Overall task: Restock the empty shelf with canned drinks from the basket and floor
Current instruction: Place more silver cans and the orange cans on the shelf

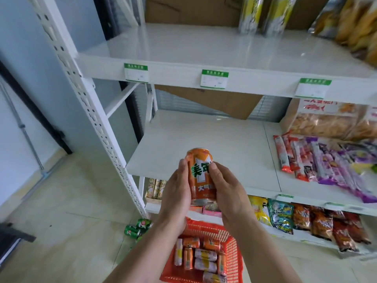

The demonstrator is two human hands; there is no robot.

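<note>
An orange drink can (201,176) is held upright between both hands, just in front of the edge of the bare white middle shelf (214,144). My left hand (177,193) grips its left side and my right hand (226,190) grips its right side. Below my forearms, a red plastic basket (232,254) on the floor holds several orange and pale cans (204,256). Green cans (136,228) lie on the floor tiles left of the basket.
Snack packets (326,160) fill the right part of the middle shelf. The upper shelf (183,45) carries tall tubes and bags at its right. More snack bags (306,219) crowd the bottom shelf. A white perforated upright (89,111) stands at left.
</note>
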